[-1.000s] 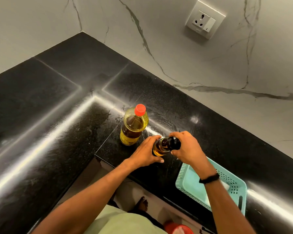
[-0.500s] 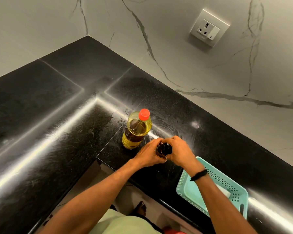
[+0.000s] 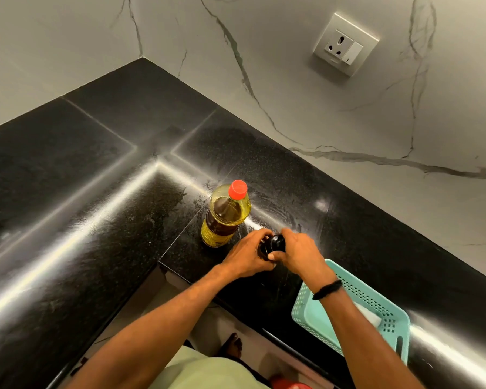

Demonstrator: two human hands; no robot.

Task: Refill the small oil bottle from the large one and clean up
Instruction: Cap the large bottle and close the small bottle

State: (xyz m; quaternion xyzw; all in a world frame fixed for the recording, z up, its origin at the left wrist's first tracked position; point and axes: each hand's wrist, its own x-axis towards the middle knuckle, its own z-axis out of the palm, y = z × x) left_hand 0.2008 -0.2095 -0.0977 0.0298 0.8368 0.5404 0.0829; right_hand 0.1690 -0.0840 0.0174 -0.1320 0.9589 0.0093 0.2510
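Spanning the corner under the veined marble wall (image 3: pixel 320 108), the black counter (image 3: pixel 68 220) carries everything. At its near right edge sits a teal perforated basket (image 3: pixel 302 301) with a white cloth (image 3: pixel 369 315) lying inside. The large oil bottle (image 3: pixel 225 214) stands upright near the inner corner edge, red cap (image 3: pixel 237 189) on, with yellow oil filling most of it.

Just to its right, both hands meet round the small oil bottle (image 3: pixel 275 244). The left hand (image 3: pixel 247 256) has its fingers curled round the body. The right hand (image 3: pixel 298 251) has its fingers wrapped over the black top, thumb pressed to the side.

A second ago this bottle was tilted and its amber body showed between the hands. Now it is upright and only the dark cap shows. The hands hide whether its base touches the counter.
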